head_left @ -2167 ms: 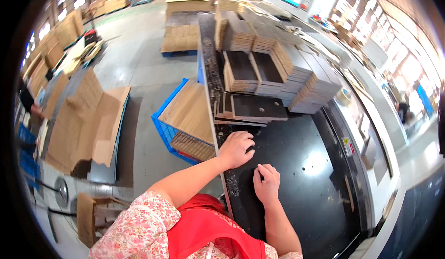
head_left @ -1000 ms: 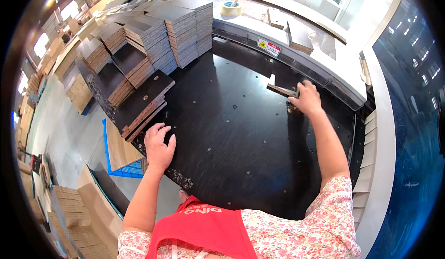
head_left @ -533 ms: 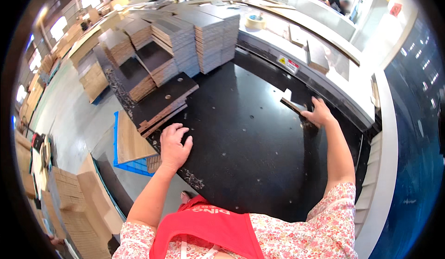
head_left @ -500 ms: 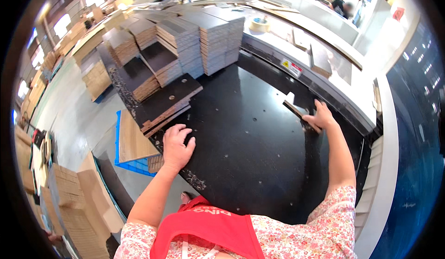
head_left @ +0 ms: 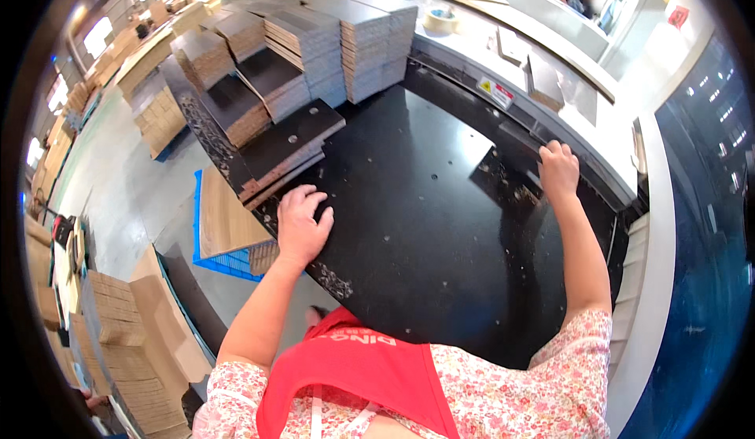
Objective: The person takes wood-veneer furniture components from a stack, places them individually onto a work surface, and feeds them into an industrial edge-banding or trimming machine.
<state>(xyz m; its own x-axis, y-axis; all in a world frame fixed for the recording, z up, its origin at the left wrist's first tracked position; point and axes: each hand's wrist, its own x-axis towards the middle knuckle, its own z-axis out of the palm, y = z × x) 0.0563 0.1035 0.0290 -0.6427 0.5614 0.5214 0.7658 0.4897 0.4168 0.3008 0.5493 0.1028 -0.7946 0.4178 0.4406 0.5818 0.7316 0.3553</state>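
Note:
My left hand (head_left: 303, 223) lies on the black tabletop (head_left: 409, 227) near its left edge, fingers spread and holding nothing. Close to the white machine rail (head_left: 582, 136), my right hand (head_left: 560, 170) is closed at the near end of a narrow dark strip of board (head_left: 521, 142). The strip lies along the foot of the rail, and my fingers partly hide its end. Dust and chips (head_left: 523, 194) are scattered on the table just left of my right wrist.
Stacks of dark-faced boards (head_left: 366, 38) stand at the table's far side. Two larger boards (head_left: 295, 140) lie stacked at the left edge. A tape roll (head_left: 440, 20) sits on the machine. Left of the table are a blue crate (head_left: 228, 264) and an open carton (head_left: 169, 321).
My right hand has moved away from me and toward the rail, its fingers closing. The small board has shifted from the tabletop to the rail's foot. My left hand has barely moved.

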